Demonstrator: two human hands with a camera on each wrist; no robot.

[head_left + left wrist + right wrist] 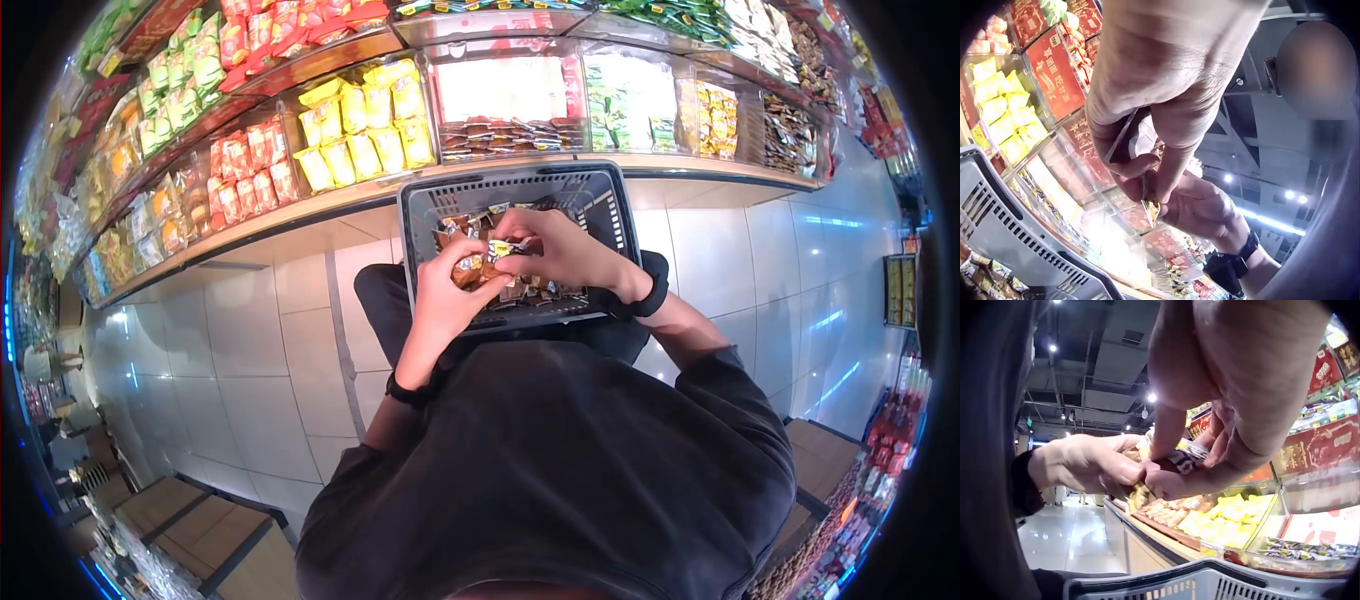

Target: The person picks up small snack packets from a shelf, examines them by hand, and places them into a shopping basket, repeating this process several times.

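Both hands meet above a grey basket (628, 215) that holds many small wrapped packets (520, 292). The left hand (450, 290) pinches a small wrapped packet (468, 264) between thumb and fingers. Against it, the right hand (565, 250) grips a black and white wrapper with a yellow label (503, 249). In the right wrist view the fingertips of both hands touch at the crinkled gold part of a wrapper (1140, 496), the dark striped part (1186, 457) lying inside the right hand's fingers. Whether this is one packet or two, I cannot tell.
Shelf bins run along the front, with yellow packets (365, 125), red packets (250, 165) and brown packets (510, 137). The basket stands between the person's knees, close to the wooden shelf edge (350, 200). Tiled floor (240, 330) lies to the left; wooden stools (205, 525) stand behind.
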